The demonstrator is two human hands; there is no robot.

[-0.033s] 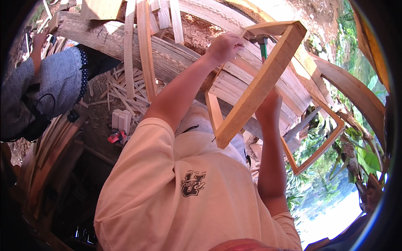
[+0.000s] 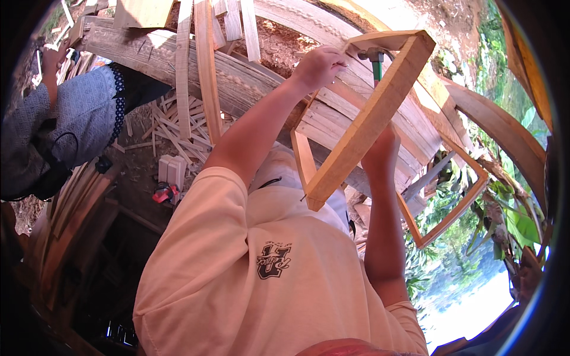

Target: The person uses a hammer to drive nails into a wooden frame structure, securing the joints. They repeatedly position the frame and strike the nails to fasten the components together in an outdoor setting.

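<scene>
The right hand (image 2: 383,145) is wrapped round the green handle of a hammer (image 2: 374,56), though a bar hides the middle of that handle from me. The hammer's head sits above this fist, inside the top corner of a wooden frame (image 2: 362,127), whose long bar slants between the two hands. Just left of the hammer head is the left hand (image 2: 319,68), fingers curled beside the frame's top edge; I can't tell whether they pinch anything. Below both hands, a nail (image 2: 303,197) pokes out at the frame's lowest corner.

Around the right fist lie pale boards (image 2: 412,133), and further right is a second frame (image 2: 454,210). Left of the left hand run a long weathered beam (image 2: 237,77) and, lower down, scattered strips (image 2: 175,133). Farthest left is another person (image 2: 89,113) in blue patterned cloth.
</scene>
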